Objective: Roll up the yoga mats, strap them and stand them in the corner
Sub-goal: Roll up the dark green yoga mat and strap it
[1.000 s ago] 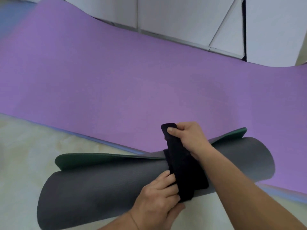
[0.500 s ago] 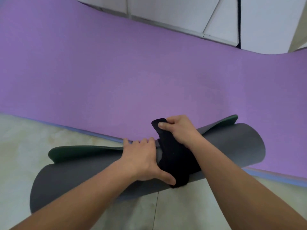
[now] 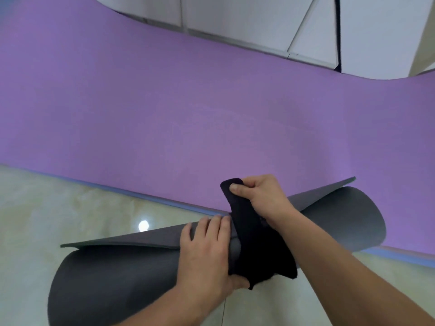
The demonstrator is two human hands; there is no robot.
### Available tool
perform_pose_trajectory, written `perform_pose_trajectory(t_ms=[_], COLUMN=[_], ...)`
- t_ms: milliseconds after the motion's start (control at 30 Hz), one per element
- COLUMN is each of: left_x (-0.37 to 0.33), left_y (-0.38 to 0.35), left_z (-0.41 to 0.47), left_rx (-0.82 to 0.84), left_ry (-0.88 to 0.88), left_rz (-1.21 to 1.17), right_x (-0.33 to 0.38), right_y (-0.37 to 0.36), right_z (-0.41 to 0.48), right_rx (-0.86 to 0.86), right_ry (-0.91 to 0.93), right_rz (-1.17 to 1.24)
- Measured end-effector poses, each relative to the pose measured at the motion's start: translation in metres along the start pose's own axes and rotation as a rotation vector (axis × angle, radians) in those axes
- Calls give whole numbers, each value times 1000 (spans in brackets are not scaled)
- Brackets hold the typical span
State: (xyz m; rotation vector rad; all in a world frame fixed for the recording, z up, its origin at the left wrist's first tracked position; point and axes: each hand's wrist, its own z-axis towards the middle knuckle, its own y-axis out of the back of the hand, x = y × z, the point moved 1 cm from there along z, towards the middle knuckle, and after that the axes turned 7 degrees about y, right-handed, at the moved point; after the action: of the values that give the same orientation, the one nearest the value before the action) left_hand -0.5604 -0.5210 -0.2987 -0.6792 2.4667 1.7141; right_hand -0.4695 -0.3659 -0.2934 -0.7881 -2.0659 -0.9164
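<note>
Purple mat [image 3: 164, 114] lies on glossy cream floor [image 3: 47, 208] beside white panels [image 3: 235, 15].

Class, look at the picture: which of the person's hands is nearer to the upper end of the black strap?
Right. The right hand pinches the black strap at its upper end; the left hand presses on the rolled grey mat beside the strap, lower down.

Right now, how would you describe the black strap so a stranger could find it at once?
Find the big purple mat spread on the floor; a rolled dark grey mat lies across its near edge. Over the middle of that roll runs the black strap, its upper end pinched by the right hand. It is the only black, cloth-like band there.
</note>
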Motion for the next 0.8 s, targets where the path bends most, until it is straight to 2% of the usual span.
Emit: perform_pose_trajectory(t_ms=[133,233,400,567,733,800], left_x=[0,-5,-14,-15,-16,-16], left_y=[-6,4,14,17,22,27], left_z=[-2,-3,0,9,15,21], left_rx=[-29,79,165,249,292,336], left_ry=[-1,40,9,29,35,39], left_rz=[13,20,143,145,91,71], right_x=[-16,-11,-15,-9,-2,4], right_y=[-4,-7,-9,-17,-14,8], right_z=[10,10,18,29,29,19], right_rx=[23,53,73,100,107,47], right_ry=[-79,-119,-185,-212,-129,-69], right_rz=[-539,-795,-949,-1169,-1204,-1176])
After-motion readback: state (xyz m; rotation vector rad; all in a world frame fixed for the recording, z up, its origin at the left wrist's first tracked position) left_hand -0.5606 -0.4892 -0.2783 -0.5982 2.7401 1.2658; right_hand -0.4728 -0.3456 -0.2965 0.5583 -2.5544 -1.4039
